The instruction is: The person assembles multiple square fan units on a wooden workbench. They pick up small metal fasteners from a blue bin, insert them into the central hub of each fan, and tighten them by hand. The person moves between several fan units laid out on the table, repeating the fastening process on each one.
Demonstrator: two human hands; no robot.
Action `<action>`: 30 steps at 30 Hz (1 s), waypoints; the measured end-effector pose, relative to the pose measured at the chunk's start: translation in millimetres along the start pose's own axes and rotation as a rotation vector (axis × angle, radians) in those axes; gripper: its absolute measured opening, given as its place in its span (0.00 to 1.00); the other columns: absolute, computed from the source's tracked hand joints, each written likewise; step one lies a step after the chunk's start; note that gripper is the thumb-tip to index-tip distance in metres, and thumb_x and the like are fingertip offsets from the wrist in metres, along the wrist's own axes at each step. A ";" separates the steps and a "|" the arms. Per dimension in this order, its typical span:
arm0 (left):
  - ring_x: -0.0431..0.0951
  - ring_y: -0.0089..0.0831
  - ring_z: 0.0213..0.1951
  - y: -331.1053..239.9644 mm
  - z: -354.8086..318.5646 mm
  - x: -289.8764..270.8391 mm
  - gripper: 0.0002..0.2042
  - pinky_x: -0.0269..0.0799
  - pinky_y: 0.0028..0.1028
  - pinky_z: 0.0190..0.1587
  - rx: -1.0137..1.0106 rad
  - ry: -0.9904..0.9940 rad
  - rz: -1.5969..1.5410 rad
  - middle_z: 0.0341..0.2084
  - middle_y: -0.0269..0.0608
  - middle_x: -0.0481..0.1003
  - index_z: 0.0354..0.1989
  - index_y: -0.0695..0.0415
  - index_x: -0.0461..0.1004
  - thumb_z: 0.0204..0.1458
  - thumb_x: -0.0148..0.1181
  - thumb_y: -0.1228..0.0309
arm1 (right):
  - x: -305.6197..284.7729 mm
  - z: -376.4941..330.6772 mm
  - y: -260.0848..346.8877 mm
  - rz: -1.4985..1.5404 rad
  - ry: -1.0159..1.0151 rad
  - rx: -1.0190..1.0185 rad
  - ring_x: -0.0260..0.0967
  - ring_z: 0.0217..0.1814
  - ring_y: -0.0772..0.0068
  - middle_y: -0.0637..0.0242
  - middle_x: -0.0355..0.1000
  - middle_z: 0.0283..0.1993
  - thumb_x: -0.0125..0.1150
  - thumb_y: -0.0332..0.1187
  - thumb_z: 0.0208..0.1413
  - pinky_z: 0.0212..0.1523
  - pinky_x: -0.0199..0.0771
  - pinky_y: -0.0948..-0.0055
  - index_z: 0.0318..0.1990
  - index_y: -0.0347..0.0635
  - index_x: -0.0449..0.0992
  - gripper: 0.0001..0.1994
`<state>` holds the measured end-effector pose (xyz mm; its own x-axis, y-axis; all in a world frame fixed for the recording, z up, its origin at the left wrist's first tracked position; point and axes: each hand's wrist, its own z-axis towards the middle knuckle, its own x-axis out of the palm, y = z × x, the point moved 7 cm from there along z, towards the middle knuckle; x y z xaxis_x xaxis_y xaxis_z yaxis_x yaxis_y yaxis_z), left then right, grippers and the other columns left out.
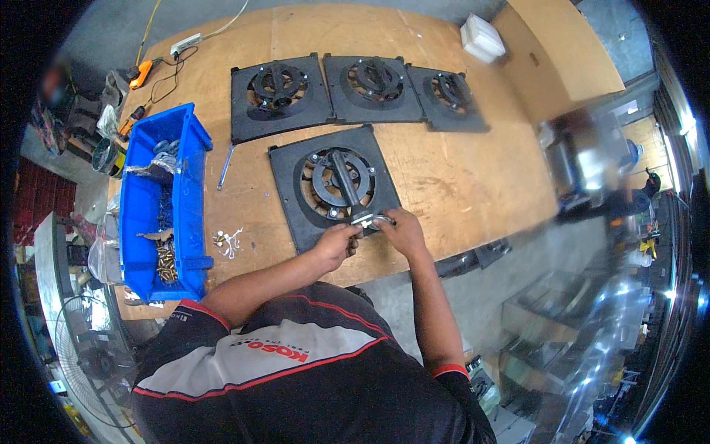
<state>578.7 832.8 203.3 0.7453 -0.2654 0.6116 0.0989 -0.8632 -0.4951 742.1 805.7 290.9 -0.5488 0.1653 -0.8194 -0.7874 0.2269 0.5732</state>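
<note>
A black square metal plate with a round ring burner (342, 177) lies on the table in front of me. Its thick tube points toward me and ends at a silvery round metal piece (364, 220), which has a small brass-coloured part on it. My right hand (403, 232) pinches the right side of that silvery piece. From the left, my left hand (339, 244) is closed with its fingertips close to the tube's end. What its fingers hold, if anything, is too small to tell.
Three similar burner plates (370, 89) stand in a row behind. A blue divided bin (198, 214) holds brass fittings and other small parts. Beside it lie a wrench (225, 167) and some brass bits (222, 240). An orange power tool (139, 73), a white box (482, 38) and a cardboard box (555, 59) are farther off.
</note>
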 end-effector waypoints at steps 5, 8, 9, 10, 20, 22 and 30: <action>0.68 0.21 0.25 6.9 9.4 -1.8 0.05 0.64 0.25 0.29 0.019 0.033 -0.004 0.26 0.28 0.72 0.35 0.51 0.72 0.60 0.59 0.66 | 20.1 1.8 -7.1 -0.008 0.052 -0.008 0.76 0.41 0.48 0.49 0.77 0.37 0.69 0.45 0.53 0.41 0.74 0.59 0.40 0.37 0.82 0.18; 0.69 0.21 0.26 10.3 11.2 -2.8 0.05 0.64 0.25 0.29 -0.015 0.038 -0.013 0.26 0.28 0.72 0.36 0.50 0.72 0.60 0.60 0.66 | 30.0 0.7 -13.1 0.019 0.077 0.028 0.76 0.40 0.50 0.49 0.77 0.36 0.68 0.45 0.54 0.40 0.73 0.60 0.38 0.37 0.82 0.18; 0.69 0.21 0.27 10.9 11.2 -1.8 0.04 0.64 0.24 0.30 -0.031 0.054 -0.023 0.28 0.27 0.72 0.39 0.49 0.73 0.60 0.59 0.66 | 32.9 0.0 -16.6 0.032 0.084 0.041 0.77 0.40 0.51 0.49 0.77 0.35 0.68 0.45 0.54 0.40 0.73 0.61 0.38 0.37 0.82 0.17; 0.69 0.20 0.28 11.2 11.8 -3.6 0.04 0.64 0.24 0.31 -0.044 0.066 -0.034 0.29 0.26 0.73 0.41 0.49 0.74 0.61 0.59 0.66 | 34.3 0.0 -15.2 0.087 0.114 0.077 0.76 0.41 0.48 0.47 0.77 0.36 0.67 0.46 0.54 0.41 0.73 0.58 0.38 0.36 0.82 0.19; 0.69 0.19 0.30 8.7 15.0 -18.6 0.09 0.65 0.22 0.33 0.010 -0.111 0.169 0.31 0.25 0.72 0.45 0.49 0.76 0.60 0.62 0.62 | 38.2 -2.7 -12.3 0.255 0.174 0.131 0.76 0.43 0.48 0.45 0.78 0.38 0.66 0.46 0.54 0.44 0.73 0.59 0.39 0.35 0.82 0.19; 0.69 0.18 0.29 0.6 12.8 -17.9 0.12 0.64 0.22 0.30 0.069 -0.140 0.327 0.30 0.26 0.73 0.46 0.51 0.76 0.59 0.63 0.61 | 38.4 -2.9 -11.8 0.269 0.189 0.141 0.76 0.44 0.43 0.43 0.77 0.39 0.66 0.48 0.54 0.45 0.73 0.56 0.39 0.34 0.82 0.21; 0.67 0.18 0.24 -17.1 5.4 -13.0 0.18 0.61 0.21 0.22 0.074 -0.110 0.634 0.25 0.29 0.73 0.44 0.56 0.77 0.57 0.65 0.54 | 22.0 -5.5 -4.1 0.236 -0.096 0.120 0.75 0.43 0.52 0.48 0.77 0.43 0.70 0.41 0.51 0.45 0.72 0.60 0.40 0.36 0.80 0.17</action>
<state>570.9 853.4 200.4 0.7366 -0.6652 0.1218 -0.3404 -0.5203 -0.7832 731.7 803.1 270.5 -0.6796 0.3155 -0.6622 -0.5992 0.2821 0.7493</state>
